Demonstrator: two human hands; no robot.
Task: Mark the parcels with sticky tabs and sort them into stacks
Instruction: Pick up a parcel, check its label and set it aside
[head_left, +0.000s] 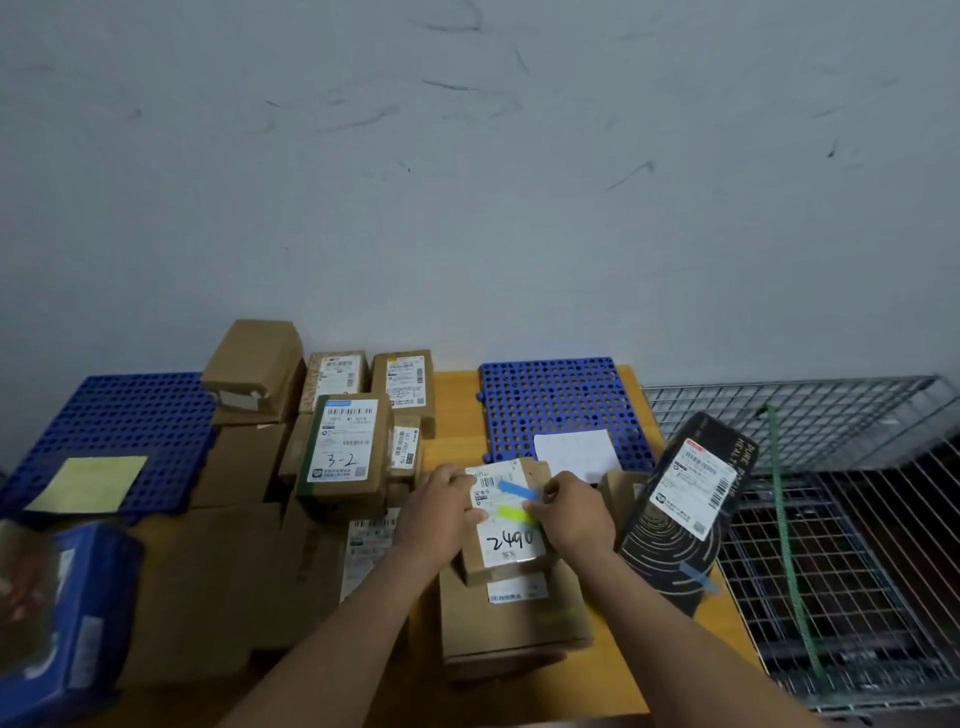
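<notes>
A small brown parcel (511, 545) with a white label reading "2490" lies on top of a larger cardboard box (514, 623) at the table's middle. My left hand (441, 512) grips the parcel's left edge. My right hand (571, 512) pinches a blue sticky tab (517, 489) over the label. A yellow-green tab (514, 514) lies on the label just below it. A black parcel (685, 514) with a white label and a blue tab near its lower end leans at the right.
Several labelled brown parcels (348, 447) are piled at the left, one marked "3-2". Blue perforated mats lie at the back right (561, 395) and far left (119, 415), each with a paper note. A wire cage (831, 545) stands right of the yellow table (457, 405).
</notes>
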